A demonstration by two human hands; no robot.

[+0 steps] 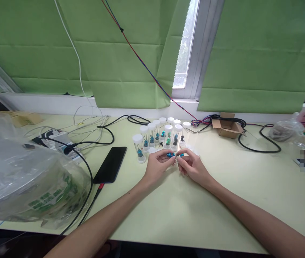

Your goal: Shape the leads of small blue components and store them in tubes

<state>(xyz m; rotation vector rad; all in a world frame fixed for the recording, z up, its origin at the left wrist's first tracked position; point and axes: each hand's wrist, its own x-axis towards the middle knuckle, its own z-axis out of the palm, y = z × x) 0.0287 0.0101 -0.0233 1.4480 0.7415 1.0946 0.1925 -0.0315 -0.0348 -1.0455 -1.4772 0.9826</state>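
My left hand (pixel 158 163) and my right hand (pixel 192 165) meet over the middle of the table, fingertips pinched close together. Between the left fingers is a small shiny blue part (pixel 170 155). A second small blue piece (pixel 182 155) shows at my right fingertips; whether the two are joined I cannot tell. Just beyond my hands stand several clear tubes with white caps, holding blue, green or dark small pieces. The nearest capped tube (pixel 139 149) is left of my left hand. Something white and round lies partly hidden behind my hands.
A black phone (pixel 110 165) with a cable lies to the left. Farther left are a bulky plastic bag (pixel 29 179) and a power strip (pixel 61 141) with tangled cords. An open cardboard box (pixel 228 128) sits at the back right, with black cables and a clear bag (pixel 285 129) nearby.
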